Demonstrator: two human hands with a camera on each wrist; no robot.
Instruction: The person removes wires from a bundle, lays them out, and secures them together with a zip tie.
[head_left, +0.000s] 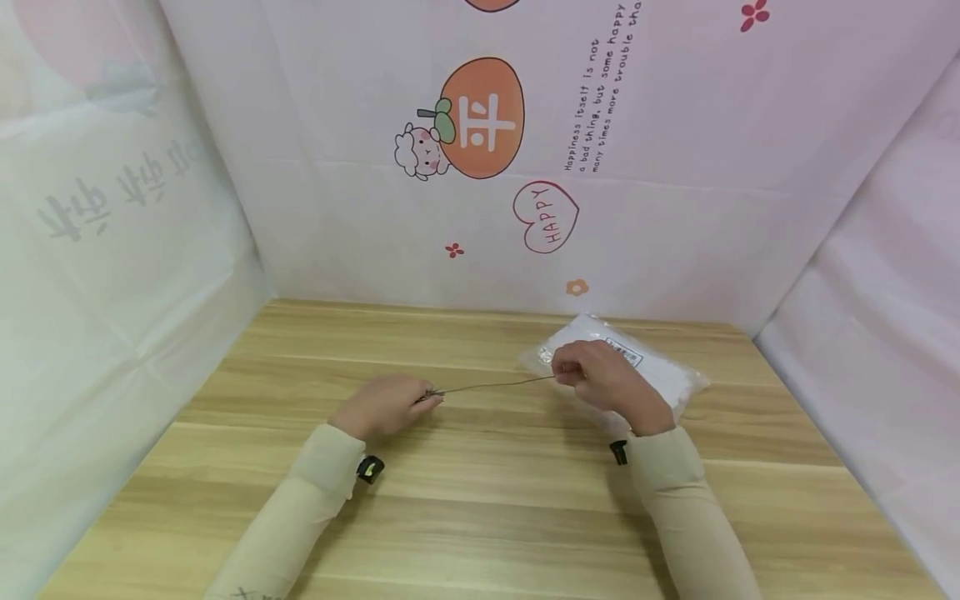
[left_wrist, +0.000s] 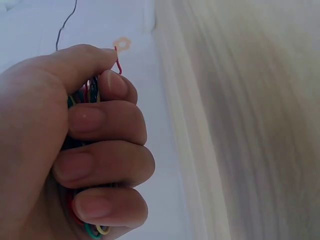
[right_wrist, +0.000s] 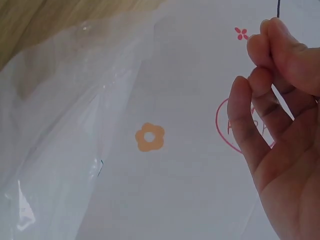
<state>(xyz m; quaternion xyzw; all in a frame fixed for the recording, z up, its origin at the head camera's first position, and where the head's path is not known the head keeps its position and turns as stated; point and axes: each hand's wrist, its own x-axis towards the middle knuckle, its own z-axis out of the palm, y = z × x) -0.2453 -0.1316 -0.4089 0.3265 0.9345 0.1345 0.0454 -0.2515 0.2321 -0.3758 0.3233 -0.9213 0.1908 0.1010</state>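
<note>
My left hand (head_left: 386,406) is curled round a bundle of thin coloured wires (left_wrist: 89,89), red, green, yellow and dark. Loops of the bundle poke out below the little finger in the left wrist view, and a short red end (left_wrist: 118,64) sticks up past the thumb. A single thin dark wire (head_left: 495,385) runs from the bundle across to my right hand (head_left: 603,377), which pinches it between thumb and forefinger. The wire stretches nearly straight between the hands, above the table. Most of the bundle is hidden by the left fingers.
A clear plastic bag (head_left: 675,379) with a white labelled item lies on the wooden table (head_left: 480,517), partly behind my right hand. White printed cloth (head_left: 360,233) stands as a wall at the back, with more cloth at both sides.
</note>
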